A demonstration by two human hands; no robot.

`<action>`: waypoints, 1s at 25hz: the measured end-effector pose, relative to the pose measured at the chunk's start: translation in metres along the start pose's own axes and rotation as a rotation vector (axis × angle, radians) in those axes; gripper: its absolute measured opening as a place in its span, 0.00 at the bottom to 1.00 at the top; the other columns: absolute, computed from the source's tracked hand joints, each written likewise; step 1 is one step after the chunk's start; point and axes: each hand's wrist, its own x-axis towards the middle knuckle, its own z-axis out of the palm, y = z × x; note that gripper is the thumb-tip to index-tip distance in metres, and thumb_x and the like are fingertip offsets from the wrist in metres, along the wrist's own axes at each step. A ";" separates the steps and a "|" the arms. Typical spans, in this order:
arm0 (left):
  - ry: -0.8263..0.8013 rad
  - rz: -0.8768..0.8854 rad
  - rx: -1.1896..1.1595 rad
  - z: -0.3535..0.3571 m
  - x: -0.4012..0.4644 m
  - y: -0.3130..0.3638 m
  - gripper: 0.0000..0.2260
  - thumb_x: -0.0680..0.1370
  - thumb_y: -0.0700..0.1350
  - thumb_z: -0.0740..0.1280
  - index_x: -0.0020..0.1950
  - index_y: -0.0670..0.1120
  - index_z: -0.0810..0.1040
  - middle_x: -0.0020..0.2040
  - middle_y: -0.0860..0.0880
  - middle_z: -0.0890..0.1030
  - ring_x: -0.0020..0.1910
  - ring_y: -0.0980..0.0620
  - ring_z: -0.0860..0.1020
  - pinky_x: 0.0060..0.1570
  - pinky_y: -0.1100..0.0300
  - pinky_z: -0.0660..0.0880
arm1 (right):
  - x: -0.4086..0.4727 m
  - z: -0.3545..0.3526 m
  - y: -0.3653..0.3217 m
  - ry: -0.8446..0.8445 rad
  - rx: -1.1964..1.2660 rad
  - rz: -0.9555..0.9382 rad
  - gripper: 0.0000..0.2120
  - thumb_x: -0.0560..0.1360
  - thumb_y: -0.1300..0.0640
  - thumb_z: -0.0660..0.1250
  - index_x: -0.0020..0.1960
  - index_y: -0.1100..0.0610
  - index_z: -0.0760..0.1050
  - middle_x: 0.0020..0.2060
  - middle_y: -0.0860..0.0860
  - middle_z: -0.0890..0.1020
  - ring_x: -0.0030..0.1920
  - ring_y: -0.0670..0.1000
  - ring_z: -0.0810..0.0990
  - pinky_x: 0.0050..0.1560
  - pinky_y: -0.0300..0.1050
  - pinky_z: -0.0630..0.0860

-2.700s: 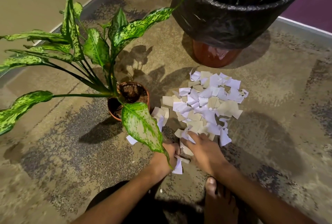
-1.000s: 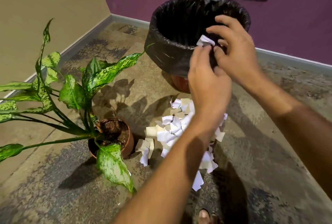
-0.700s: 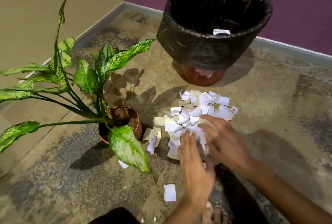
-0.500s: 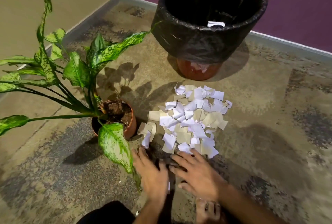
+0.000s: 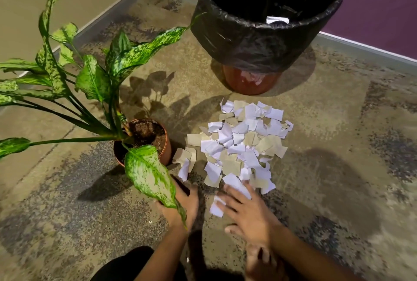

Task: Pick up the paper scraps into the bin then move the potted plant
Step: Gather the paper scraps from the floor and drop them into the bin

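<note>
Nearest the viewer, at six o'clock, both hands are lying flat on the floor (image 5: 338, 168) at the near edge of the paper scraps (image 5: 243, 145). The right hand (image 5: 248, 213) is spreading released fingers over a few white pieces, pressing but not yet gripping. The left hand (image 5: 182, 204), also released and empty, is sitting partly under a drooping leaf (image 5: 149, 177).

Half a second earlier the hands were lying slightly nearer, short of the heap; they are now reaching its edge, which suggests another handful is being gathered.

At nine to ten o'clock from the heap the potted plant (image 5: 144, 140) is standing upright, its pot just beside the leftmost scraps and not yet moved.

At twelve o'clock the bin (image 5: 259, 39), lined with a black bag, is standing well apart from the hands; one white scrap (image 5: 276, 19) is showing inside it, where a second ago the hands were dropping paper.

Judged from the heap, most of the clearing is remaining.
</note>
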 end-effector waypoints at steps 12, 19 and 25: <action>-0.085 0.369 0.126 0.014 0.039 0.016 0.62 0.51 0.84 0.54 0.77 0.51 0.47 0.76 0.37 0.52 0.73 0.35 0.57 0.65 0.38 0.65 | -0.010 -0.064 0.076 -0.032 0.272 0.746 0.51 0.64 0.28 0.67 0.76 0.39 0.40 0.77 0.49 0.45 0.73 0.60 0.57 0.63 0.56 0.70; -0.087 0.603 0.199 0.014 0.040 0.033 0.36 0.64 0.42 0.77 0.69 0.48 0.67 0.55 0.41 0.75 0.47 0.42 0.76 0.44 0.54 0.73 | 0.021 -0.067 0.070 -0.088 0.242 0.583 0.47 0.69 0.42 0.72 0.75 0.37 0.43 0.76 0.53 0.46 0.70 0.57 0.66 0.54 0.49 0.77; -0.124 0.596 0.031 0.005 0.027 0.049 0.15 0.74 0.31 0.63 0.59 0.39 0.78 0.55 0.41 0.79 0.44 0.48 0.78 0.41 0.63 0.77 | 0.039 -0.070 0.056 0.103 0.191 0.453 0.19 0.74 0.58 0.69 0.64 0.50 0.74 0.73 0.52 0.62 0.51 0.56 0.80 0.43 0.43 0.76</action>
